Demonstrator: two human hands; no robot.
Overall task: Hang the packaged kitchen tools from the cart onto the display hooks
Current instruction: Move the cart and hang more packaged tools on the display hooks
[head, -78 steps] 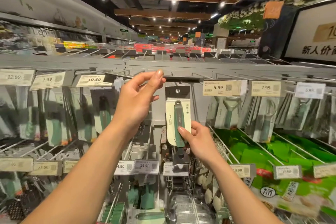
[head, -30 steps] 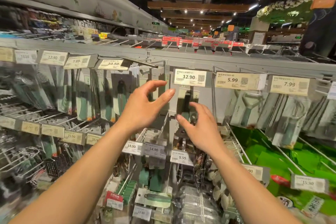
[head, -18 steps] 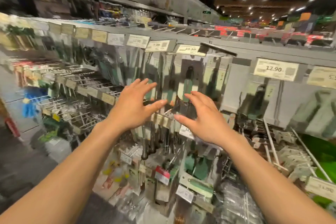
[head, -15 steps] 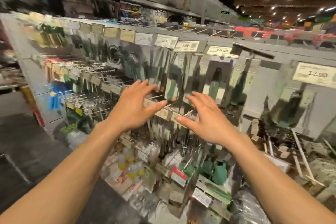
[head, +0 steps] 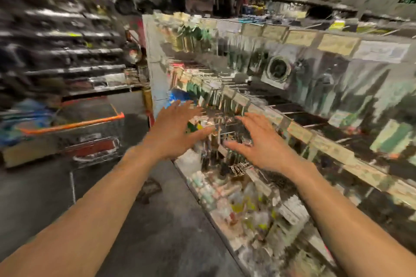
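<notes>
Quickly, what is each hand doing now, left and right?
Left hand: open, fingers spread, holding nothing.
Right hand: open, fingers spread, holding nothing.

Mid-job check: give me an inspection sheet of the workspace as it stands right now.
Surface: dark aisle floor.
Job's things: packaged tools hang on the rack; the view is heavily blurred. The cart with an orange handle stands to the left; its contents cannot be made out.
Clutter: small packs crowd the bottom shelf, too blurred to identify.
Hands: left hand and right hand both have fingers spread and hold nothing, in front of the rack.
Cables: nothing seen.
Surroundings: price tags run along the rack's rails; other shelves stand at far left.
</notes>
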